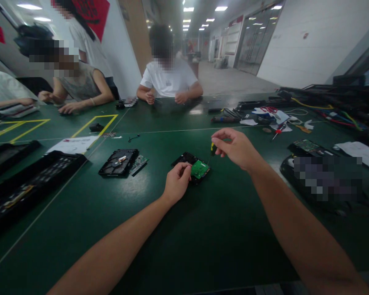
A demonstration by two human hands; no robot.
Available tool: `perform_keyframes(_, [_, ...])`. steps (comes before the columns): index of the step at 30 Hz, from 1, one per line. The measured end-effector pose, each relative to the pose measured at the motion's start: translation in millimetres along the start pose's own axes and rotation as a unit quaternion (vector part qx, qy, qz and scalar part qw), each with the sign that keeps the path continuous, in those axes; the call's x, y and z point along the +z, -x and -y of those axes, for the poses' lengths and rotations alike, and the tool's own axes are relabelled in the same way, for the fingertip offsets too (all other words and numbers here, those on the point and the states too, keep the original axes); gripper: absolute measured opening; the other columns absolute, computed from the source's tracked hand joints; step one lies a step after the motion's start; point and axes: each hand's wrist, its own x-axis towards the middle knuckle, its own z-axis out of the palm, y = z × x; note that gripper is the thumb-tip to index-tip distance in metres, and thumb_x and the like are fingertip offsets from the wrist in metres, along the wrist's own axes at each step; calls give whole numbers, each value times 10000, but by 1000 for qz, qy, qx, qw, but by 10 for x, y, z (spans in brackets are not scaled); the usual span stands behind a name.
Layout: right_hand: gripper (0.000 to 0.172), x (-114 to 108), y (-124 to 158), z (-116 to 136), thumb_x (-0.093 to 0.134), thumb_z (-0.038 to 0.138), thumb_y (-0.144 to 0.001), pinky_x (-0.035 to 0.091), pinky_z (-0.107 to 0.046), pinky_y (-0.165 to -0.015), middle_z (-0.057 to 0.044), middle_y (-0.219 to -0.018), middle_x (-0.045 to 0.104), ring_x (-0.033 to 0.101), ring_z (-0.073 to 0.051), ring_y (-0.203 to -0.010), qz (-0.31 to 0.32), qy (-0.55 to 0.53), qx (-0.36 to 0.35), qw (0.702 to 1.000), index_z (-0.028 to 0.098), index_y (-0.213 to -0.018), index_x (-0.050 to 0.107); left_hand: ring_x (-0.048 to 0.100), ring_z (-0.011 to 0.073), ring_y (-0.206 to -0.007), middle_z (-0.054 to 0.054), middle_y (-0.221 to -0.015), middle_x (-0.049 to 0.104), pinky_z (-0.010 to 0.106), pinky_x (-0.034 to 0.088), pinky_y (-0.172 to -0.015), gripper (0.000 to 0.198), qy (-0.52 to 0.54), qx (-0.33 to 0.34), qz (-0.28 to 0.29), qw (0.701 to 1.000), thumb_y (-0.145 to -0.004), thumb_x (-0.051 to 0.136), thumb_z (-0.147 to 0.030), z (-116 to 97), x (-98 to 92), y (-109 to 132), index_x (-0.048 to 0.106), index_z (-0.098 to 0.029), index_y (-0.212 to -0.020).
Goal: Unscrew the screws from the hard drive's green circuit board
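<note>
green table (178, 246), white walls (298, 45), ceiling lights (220, 8)

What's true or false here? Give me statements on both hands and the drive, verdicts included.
1. The right hand holds a small yellow-and-black-handled screwdriver, tip down at the green circuit board. True.
2. The left hand hangs clear of the black hard drive. False: its curled fingers clamp the drive's near edge.
3. A second black hard drive lies further left on the dark green table. True.
4. The table's far side is unoccupied. False: a person in a white T-shirt sits there.
</note>
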Motion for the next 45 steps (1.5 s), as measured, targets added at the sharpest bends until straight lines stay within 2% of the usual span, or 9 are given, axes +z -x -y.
perform_keyframes(3, [215, 6, -6, 13, 773, 290, -924, 507, -248, -469, -92, -1032, 759, 677, -125, -594, -22, -1, 20, 1000, 196, -1056, 632, 570, 146, -586, -21, -667, 628, 251, 406, -567, 271, -100, 37, -15, 994, -999, 589, -430, -15, -7, 25, 741, -205, -985])
perform_keyframes(8, [129, 5, -5, 13, 749, 272, -933, 552, -248, -542, -62, -883, 756, 704, -142, -653, -6, 0, 0, 1000, 183, -996, 681, 622, 170, -628, 0, -739, 710, 270, 409, -594, 266, -208, 73, -9, 975, -1011, 562, -357, -44, -7, 49, 783, -215, -968])
perform_keyframes(14, [177, -40, -4, 1, 754, 335, -935, 536, -259, -525, -65, -883, 769, 711, -164, -672, 13, 10, -8, 1000, 196, -1044, 747, 649, 183, -619, 24, -778, 756, 275, 421, -571, 277, -233, 77, 2, 969, -1008, 555, -320, -8, -8, 37, 806, -204, -1022])
perform_keyframes(22, [167, -26, -9, -16, 764, 318, -920, 519, -233, -484, -64, -947, 767, 683, -127, -603, -1, 16, -5, 1000, 191, -999, 691, 689, 179, -691, 17, -820, 776, 276, 462, -648, 256, -263, 61, 12, 963, -1009, 558, -285, -13, -1, 31, 802, -207, -1029])
perform_keyframes(29, [151, -27, -13, -28, 703, 267, -956, 530, -251, -528, -38, -783, 744, 676, -140, -596, 26, 5, -15, 1000, 186, -1078, 738, 638, 150, -651, -7, -778, 725, 265, 454, -624, 207, -254, 124, 5, 959, -1025, 581, -314, -6, 0, 79, 762, -218, -1061])
perform_keyframes(31, [166, -29, -16, -30, 715, 287, -952, 531, -257, -535, -34, -763, 741, 674, -145, -597, 26, 2, -12, 1000, 187, -1082, 739, 654, 159, -704, 12, -845, 734, 282, 494, -672, 181, -263, 163, -4, 951, -1014, 601, -298, -17, 7, 92, 751, -221, -1080])
perform_keyframes(34, [190, -18, -19, -36, 734, 328, -944, 534, -257, -536, -36, -765, 745, 674, -146, -603, 25, -2, -13, 1000, 188, -1073, 734, 694, 213, -916, 65, -1025, 753, 359, 563, -839, 163, -276, 232, -12, 932, -991, 624, -257, -32, 18, 90, 733, -224, -1108])
perform_keyframes(37, [232, 0, -19, -44, 769, 397, -924, 553, -262, -557, -39, -780, 749, 676, -143, -609, 25, -9, -16, 1000, 188, -1013, 720, 680, 261, -1111, 90, -1165, 745, 457, 562, -1005, 221, -279, 275, -4, 920, -971, 648, -224, -29, 28, 69, 714, -235, -1182])
perform_keyframes(45, [237, -8, -26, -72, 772, 425, -922, 549, -251, -544, -39, -820, 747, 674, -138, -619, 25, -6, -20, 999, 200, -973, 719, 593, 324, -1342, 110, -1370, 676, 591, 473, -1180, 358, -340, 270, 51, 899, -943, 709, -280, 61, 45, 60, 698, -246, -1299])
